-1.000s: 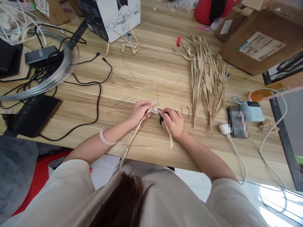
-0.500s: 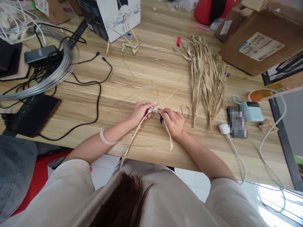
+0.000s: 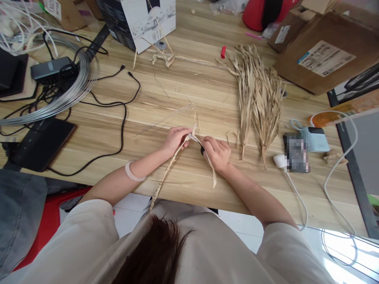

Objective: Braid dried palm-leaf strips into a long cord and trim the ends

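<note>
My left hand point(image 3: 174, 140) pinches the top of a braided straw cord point(image 3: 167, 170) that hangs down past the near edge of the wooden table point(image 3: 183, 86). My right hand point(image 3: 216, 153) is closed on loose straw strips point(image 3: 209, 161) at the braid's working end, with a small black object partly showing under its fingers. One flat strip trails down from that hand toward the table edge. A white bangle point(image 3: 132, 172) sits on my left wrist. Thin strands stick up between the two hands.
Two bundles of dried straw point(image 3: 257, 98) lie right of my hands. A wire coil point(image 3: 59, 83), black cables and a black device point(image 3: 41, 144) fill the left. Cardboard boxes point(image 3: 322, 51) stand back right, a white box point(image 3: 139, 19) at the back. A phone, charger and white cables lie right.
A loose strand that slanted up to the right of my hands has been drawn in and now stands nearly upright between them. My right hand has shifted slightly toward the left hand.
</note>
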`<state>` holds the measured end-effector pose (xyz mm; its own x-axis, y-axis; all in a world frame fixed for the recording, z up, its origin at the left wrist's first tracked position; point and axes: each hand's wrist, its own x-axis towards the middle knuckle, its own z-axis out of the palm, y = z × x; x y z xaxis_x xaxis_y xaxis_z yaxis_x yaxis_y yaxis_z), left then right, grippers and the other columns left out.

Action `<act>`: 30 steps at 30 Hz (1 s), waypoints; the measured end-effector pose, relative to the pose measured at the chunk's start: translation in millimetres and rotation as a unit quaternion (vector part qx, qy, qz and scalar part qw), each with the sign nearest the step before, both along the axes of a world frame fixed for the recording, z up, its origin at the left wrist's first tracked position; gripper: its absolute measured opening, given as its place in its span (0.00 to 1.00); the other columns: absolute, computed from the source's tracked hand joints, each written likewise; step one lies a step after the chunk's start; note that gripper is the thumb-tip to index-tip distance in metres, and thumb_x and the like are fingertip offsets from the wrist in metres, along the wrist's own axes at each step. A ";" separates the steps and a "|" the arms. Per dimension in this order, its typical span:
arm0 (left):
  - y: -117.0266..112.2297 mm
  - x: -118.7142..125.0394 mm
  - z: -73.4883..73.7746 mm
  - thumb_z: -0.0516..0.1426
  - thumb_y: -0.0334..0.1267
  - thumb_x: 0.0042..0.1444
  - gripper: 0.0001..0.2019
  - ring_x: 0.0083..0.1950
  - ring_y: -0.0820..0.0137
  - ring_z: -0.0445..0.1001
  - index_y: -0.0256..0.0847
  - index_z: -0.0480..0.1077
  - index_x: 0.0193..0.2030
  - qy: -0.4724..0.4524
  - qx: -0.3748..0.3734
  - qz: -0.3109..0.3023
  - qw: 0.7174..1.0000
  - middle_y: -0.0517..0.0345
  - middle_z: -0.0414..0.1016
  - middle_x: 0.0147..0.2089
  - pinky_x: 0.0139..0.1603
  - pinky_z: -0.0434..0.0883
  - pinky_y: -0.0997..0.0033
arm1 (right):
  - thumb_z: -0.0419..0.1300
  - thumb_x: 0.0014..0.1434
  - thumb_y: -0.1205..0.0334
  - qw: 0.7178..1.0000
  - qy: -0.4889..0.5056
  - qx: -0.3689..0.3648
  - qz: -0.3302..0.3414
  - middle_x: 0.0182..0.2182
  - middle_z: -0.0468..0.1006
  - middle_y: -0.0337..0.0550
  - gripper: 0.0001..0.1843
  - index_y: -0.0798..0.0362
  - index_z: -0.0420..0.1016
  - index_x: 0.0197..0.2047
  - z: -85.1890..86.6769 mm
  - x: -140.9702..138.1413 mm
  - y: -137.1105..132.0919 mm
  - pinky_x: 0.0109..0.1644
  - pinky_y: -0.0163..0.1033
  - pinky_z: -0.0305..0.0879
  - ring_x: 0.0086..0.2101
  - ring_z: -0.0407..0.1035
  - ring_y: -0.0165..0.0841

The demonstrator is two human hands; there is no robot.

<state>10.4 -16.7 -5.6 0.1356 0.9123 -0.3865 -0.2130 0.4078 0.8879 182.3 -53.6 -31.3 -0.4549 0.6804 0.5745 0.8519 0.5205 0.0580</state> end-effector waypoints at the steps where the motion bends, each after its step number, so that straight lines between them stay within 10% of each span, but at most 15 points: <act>1: 0.0 -0.1 0.1 0.59 0.40 0.45 0.09 0.12 0.81 0.59 0.37 0.67 0.23 -0.001 0.000 0.001 1.000 0.66 0.64 0.16 0.10 0.50 0.79 | 0.49 0.62 0.72 1.000 -0.004 0.009 0.001 0.36 0.81 0.39 0.13 0.52 0.74 0.36 0.2 0.2 -0.1 0.32 0.38 0.49 0.27 0.66 0.26; 30: -2.4 1.1 0.8 0.57 0.40 0.45 0.09 0.11 0.80 0.59 0.37 0.65 0.21 0.021 0.018 0.010 1.000 0.66 0.62 0.14 0.09 0.49 0.79 | 0.54 0.53 0.73 1.000 0.030 0.000 -0.004 0.32 0.79 0.36 0.08 0.52 0.72 0.31 5.1 -8.0 -3.4 0.29 0.35 0.50 0.23 0.58 0.26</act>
